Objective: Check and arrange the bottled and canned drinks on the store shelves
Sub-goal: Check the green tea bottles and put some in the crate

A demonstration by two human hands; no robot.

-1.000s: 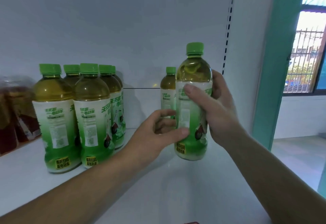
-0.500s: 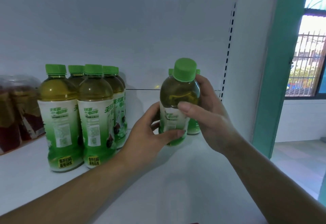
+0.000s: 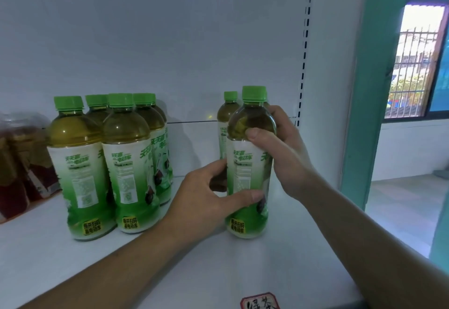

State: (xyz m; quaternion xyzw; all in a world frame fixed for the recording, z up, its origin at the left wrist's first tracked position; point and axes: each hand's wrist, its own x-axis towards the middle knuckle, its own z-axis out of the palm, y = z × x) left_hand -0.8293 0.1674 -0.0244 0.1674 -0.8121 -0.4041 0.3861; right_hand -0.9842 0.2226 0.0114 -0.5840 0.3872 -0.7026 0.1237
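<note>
Green-capped tea bottle [image 3: 250,163]: upright near the right end of the white shelf [image 3: 218,272], base down at the shelf surface. I cannot tell whether it is fully set down. The printed text side of the label faces me.

Right hand [image 3: 284,153]: grasping the bottle's shoulder, with the thumb across the front just above the label and the fingers round the back.

Left hand [image 3: 206,201]: grasping lower down, with the thumb laid over the lower label and the fingers curled behind the left side.

Second bottle [image 3: 227,119] of the same kind: just behind and to the left, near the back panel [image 3: 170,41].

Cluster of matching bottles [image 3: 121,163]: well apart to the left.

Red drinks [image 3: 17,167]: far left, blurred.

Red-bordered tag [image 3: 260,301]: on the shelf's front edge.
</note>
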